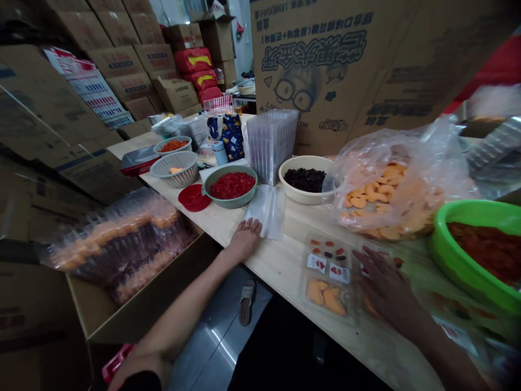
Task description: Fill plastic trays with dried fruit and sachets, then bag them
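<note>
My left hand (244, 239) lies flat on the pale wooden table (280, 239), its fingertips at the edge of a clear plastic sleeve (266, 212). My right hand (386, 288) spreads over the rim of a clear tray pack (328, 277) holding orange dried fruit pieces and small red-and-white labels. Beyond the hands stand a teal bowl of red diced fruit (230, 185), a cream bowl of dark raisins (305, 179), and a plastic bag of orange dried slices (391, 190). A green basin of dark red dried fruit (472, 255) sits at right.
An open carton (138, 288) packed with filled clear trays stands left of the table. Behind are a stack of clear trays (271, 144), a grey basket (174, 168) and a red lid (194, 197). Cardboard boxes (118, 70) rise behind. A sandal (246, 302) lies on the floor.
</note>
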Available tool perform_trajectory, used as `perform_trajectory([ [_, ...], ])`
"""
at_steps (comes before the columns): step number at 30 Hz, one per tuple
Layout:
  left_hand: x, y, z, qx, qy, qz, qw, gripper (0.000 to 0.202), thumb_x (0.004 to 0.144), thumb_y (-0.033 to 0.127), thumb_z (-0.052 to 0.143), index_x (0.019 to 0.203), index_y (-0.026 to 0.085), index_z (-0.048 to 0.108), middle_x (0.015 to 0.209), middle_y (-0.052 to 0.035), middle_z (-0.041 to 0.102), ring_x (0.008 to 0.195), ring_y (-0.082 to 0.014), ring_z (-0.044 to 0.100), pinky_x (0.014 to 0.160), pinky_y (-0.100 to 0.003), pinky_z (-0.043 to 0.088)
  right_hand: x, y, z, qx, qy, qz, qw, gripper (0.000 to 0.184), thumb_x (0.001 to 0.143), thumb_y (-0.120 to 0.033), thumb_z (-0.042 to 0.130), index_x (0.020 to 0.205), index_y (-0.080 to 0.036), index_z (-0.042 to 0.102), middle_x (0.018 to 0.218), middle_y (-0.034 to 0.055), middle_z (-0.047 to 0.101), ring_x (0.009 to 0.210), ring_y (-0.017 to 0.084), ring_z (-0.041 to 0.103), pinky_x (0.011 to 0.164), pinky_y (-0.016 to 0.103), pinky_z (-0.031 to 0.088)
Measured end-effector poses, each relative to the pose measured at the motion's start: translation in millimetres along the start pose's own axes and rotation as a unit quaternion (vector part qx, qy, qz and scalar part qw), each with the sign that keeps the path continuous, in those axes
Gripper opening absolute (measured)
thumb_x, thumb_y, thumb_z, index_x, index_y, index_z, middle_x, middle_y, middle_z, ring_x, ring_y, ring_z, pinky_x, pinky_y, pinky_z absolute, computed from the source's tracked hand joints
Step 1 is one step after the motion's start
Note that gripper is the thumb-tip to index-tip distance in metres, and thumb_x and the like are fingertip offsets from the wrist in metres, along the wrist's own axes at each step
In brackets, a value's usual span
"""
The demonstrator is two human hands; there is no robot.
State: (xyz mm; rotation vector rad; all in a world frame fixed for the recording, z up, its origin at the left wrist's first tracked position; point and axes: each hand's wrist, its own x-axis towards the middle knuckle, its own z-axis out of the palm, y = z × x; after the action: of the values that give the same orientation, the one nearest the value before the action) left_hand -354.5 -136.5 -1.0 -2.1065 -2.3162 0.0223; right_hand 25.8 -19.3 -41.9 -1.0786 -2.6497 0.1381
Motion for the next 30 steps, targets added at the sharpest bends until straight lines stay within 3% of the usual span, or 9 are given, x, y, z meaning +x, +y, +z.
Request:
perform_trajectory([
  [3,4,-31,-2.3,-0.008,-0.053,0.047,0.997,0.029,0.093,0.010,0.045,0.116,0.014,0.065,0.109,-0.0135,0.071,0.102,-0.0240,0.069,0.091,-0.035,0.050,32,-39,-7,0.046,0.016,-0.058,0.997,0.049,0.098,-0.035,0.036,0.140,-0.021,0.055,0.153,0.0169,0.046,0.141,0.033,0.043,0.110,0.057,0.039],
  [6,17,-40,-13.4,-0.050,-0.021,0.028,0.998,0.019,0.093,0.018,0.052,0.099,0.016,0.070,0.097,-0.0094,0.073,0.089,-0.0217,0.069,0.078,-0.030,0.047,69,-78,-13,0.096,-0.011,-0.094,0.991,0.045,0.096,-0.029,0.039,0.134,-0.021,0.060,0.151,0.0152,0.048,0.140,0.029,0.045,0.110,0.052,0.040],
  [11,48,-47,-40.7,-0.151,0.021,-0.022,0.988,0.021,0.086,0.037,0.069,0.084,0.016,0.074,0.081,-0.0048,0.073,0.075,-0.0172,0.064,0.063,-0.026,0.036,122,-124,-18,0.105,-0.081,-0.077,0.988,0.049,0.090,-0.016,0.041,0.136,-0.015,0.059,0.149,0.0194,0.049,0.138,0.030,0.046,0.110,0.050,0.040],
  [15,59,-37,-51.7,-0.194,-0.029,0.008,0.981,0.028,0.084,0.043,0.071,0.077,0.016,0.075,0.071,-0.0027,0.070,0.068,-0.0159,0.060,0.061,-0.026,0.033,151,-154,-24,0.124,-0.079,-0.053,0.988,0.065,0.090,-0.020,0.046,0.153,-0.013,0.036,0.156,0.0208,0.038,0.140,0.034,0.040,0.109,0.055,0.040],
  [19,57,-11,-40.3,-0.169,-0.012,0.021,0.985,0.022,0.075,0.034,0.080,0.079,0.014,0.072,0.079,-0.0082,0.071,0.077,-0.0212,0.062,0.065,-0.028,0.038,163,-176,-28,0.076,-0.073,-0.023,0.994,0.083,0.084,-0.021,0.056,0.159,-0.018,0.021,0.164,0.0205,0.021,0.145,0.041,0.029,0.105,0.062,0.038],
  [21,53,-1,-28.9,-0.193,-0.012,0.021,0.981,0.018,0.073,0.029,0.079,0.078,0.014,0.071,0.078,-0.0089,0.070,0.077,-0.0216,0.062,0.066,-0.028,0.039,164,-180,-26,0.057,-0.139,-0.043,0.988,0.077,0.084,-0.024,0.057,0.155,-0.019,0.031,0.160,0.0185,0.032,0.143,0.040,0.032,0.105,0.060,0.039],
  [24,45,5,-11.1,-0.234,-0.017,0.007,0.972,0.016,0.077,0.029,0.074,0.076,0.013,0.070,0.070,-0.0056,0.068,0.069,-0.0184,0.060,0.063,-0.026,0.040,165,-177,-18,0.029,-0.249,-0.041,0.967,0.048,0.090,-0.033,0.053,0.133,-0.014,0.059,0.138,0.0205,0.057,0.132,0.038,0.048,0.100,0.052,0.045],
  [27,36,2,3.7,-0.383,-0.023,-0.001,0.923,0.022,0.082,0.033,0.066,0.079,0.012,0.072,0.070,-0.0031,0.068,0.065,-0.0149,0.057,0.062,-0.024,0.041,163,-168,-10,0.016,-0.290,-0.034,0.956,0.035,0.092,-0.030,0.050,0.114,-0.011,0.069,0.120,0.0209,0.066,0.116,0.032,0.061,0.095,0.041,0.047],
  [30,27,1,14.4,-0.542,-0.027,-0.022,0.840,0.029,0.082,0.036,0.061,0.088,0.012,0.075,0.076,-0.0034,0.072,0.068,-0.0142,0.060,0.066,-0.024,0.045,160,-162,-4,0.018,-0.284,-0.030,0.958,0.038,0.088,-0.026,0.055,0.124,-0.014,0.065,0.124,0.0192,0.066,0.113,0.028,0.063,0.093,0.037,0.047],
])
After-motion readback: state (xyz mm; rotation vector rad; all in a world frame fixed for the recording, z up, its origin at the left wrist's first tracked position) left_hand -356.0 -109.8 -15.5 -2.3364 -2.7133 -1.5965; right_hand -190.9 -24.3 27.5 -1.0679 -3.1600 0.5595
